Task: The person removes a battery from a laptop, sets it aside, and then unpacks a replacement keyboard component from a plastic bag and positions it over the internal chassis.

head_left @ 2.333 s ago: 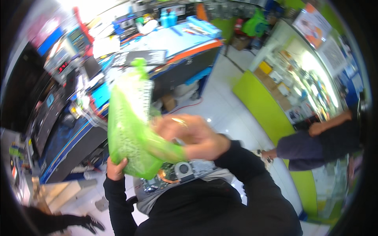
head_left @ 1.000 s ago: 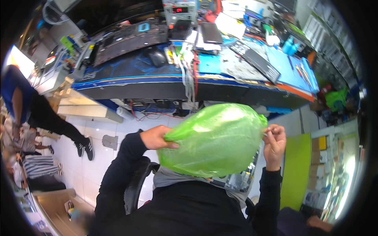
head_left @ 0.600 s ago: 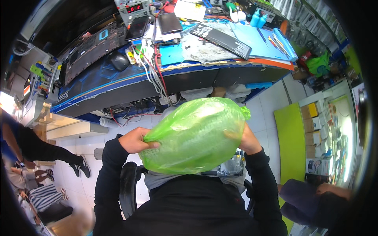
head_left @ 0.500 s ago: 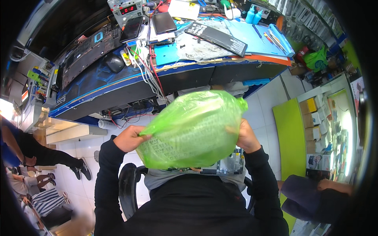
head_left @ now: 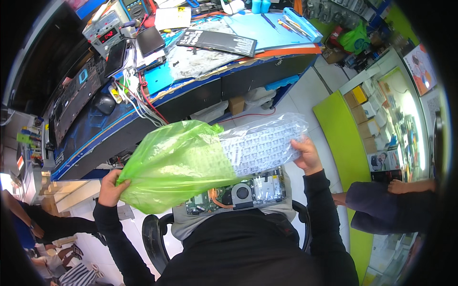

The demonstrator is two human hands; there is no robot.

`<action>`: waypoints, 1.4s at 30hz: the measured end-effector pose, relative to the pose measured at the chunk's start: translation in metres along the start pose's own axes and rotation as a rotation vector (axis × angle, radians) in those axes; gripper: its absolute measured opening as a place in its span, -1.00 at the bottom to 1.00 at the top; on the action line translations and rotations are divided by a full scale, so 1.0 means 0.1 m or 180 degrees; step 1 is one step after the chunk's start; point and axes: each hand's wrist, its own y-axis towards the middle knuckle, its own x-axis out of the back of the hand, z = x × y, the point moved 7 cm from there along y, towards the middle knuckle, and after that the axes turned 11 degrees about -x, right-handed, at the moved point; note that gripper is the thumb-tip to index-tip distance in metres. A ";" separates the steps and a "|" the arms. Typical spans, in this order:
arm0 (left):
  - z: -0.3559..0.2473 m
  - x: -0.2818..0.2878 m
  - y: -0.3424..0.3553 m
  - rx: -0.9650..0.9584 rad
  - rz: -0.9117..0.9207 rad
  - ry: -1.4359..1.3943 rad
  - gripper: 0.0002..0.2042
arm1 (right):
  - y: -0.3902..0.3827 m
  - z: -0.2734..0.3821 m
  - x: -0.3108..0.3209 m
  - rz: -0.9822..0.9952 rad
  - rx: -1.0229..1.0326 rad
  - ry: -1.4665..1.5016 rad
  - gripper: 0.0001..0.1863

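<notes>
Emerging from the green bag (head_left: 176,164) at mid-frame in the head view, the clear-wrapped, keyboard-like panel (head_left: 265,145), covered before, now has only its left part hidden. Fingers of your left hand (head_left: 112,189) pinch the bag's corner; those of your right hand (head_left: 308,156) grasp the panel's end.

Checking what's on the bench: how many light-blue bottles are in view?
2: left bottle and right bottle, side by side beyond the light-blue mat. The picture's top edge cuts both off; more may be hidden.
</notes>
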 end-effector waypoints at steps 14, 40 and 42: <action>-1.45 -1.97 0.25 -0.2281 -0.0283 0.1765 -0.19 | -0.41 0.22 0.03 -0.0302 0.0615 0.0454 -0.44; -0.54 -2.17 0.50 -0.0793 -0.0801 -0.1224 -0.62 | -0.46 -0.10 -0.48 -0.0061 0.0034 0.1831 -0.57; -0.83 -2.18 0.46 -0.1089 -0.0816 -0.1391 -0.49 | -0.35 -0.30 -0.69 0.0009 -0.0226 0.1944 -0.57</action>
